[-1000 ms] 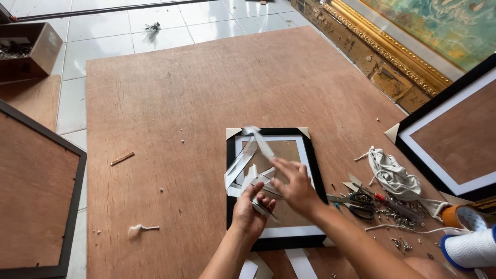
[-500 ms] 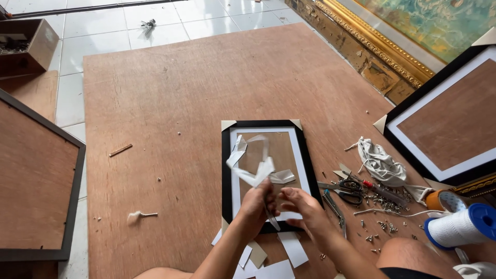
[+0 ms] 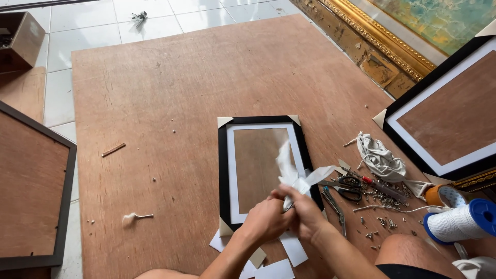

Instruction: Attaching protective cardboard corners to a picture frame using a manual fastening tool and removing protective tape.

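Note:
A small black picture frame [image 3: 223, 170] with a white inner border and cardboard corner guards lies on a brown plywood sheet [image 3: 170, 88]. Over its near right corner my left hand [image 3: 264, 219] and my right hand [image 3: 305, 213] are pressed together. Both grip a bundle of white paper strips [image 3: 292, 173] that stick up from my fingers. The glass inside the frame is bare. Several white paper pieces [image 3: 289, 249] lie under my wrists.
Scissors [image 3: 345, 185], pliers [image 3: 335, 206], a screwdriver, loose screws and a crumpled cloth [image 3: 380, 159] lie right of the frame. A spool of white cord [image 3: 457, 221] and a tape roll sit far right. Larger frames [image 3: 444, 113] [image 3: 31, 186] flank the sheet. A small stick [image 3: 113, 150] lies left.
The white strips that lay scattered inside the frame have been gathered up into my hands. My hands moved down to the frame's near edge and closed together.

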